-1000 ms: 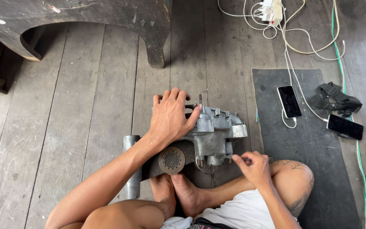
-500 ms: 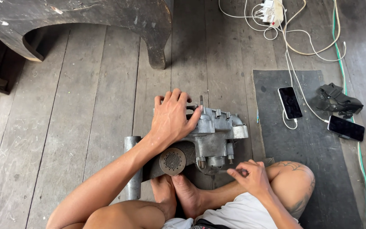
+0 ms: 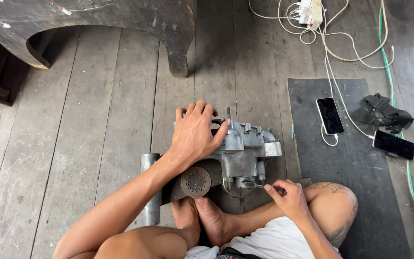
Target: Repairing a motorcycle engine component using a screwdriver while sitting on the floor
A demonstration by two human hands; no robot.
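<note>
- The grey metal engine casing [image 3: 245, 148] sits on the wooden floor [image 3: 97, 144] right in front of your crossed legs, with its near side just above your bare feet [image 3: 202, 218].
- Your left hand [image 3: 195, 132] lies spread over the casing's top left part, fingers curled over the far edge, pressing it steady.
- Your right hand [image 3: 288, 196] is clenched around the handle of a small tool [image 3: 259, 185], whose tip meets the casing's lower near edge; what kind of fastener it touches is too small to tell.
- As far as this shows, the casing is in one piece with its fittings on, so the work at that lower edge looks barely begun and most of it remains.
- A round toothed disc [image 3: 196, 182] sits at the casing's lower left, and a grey pipe [image 3: 150, 187] lies just left of it.
- To your right, a dark mat [image 3: 355, 192] holds two phones [image 3: 330, 115] on charging cables and a black pouch [image 3: 384, 112].
</note>
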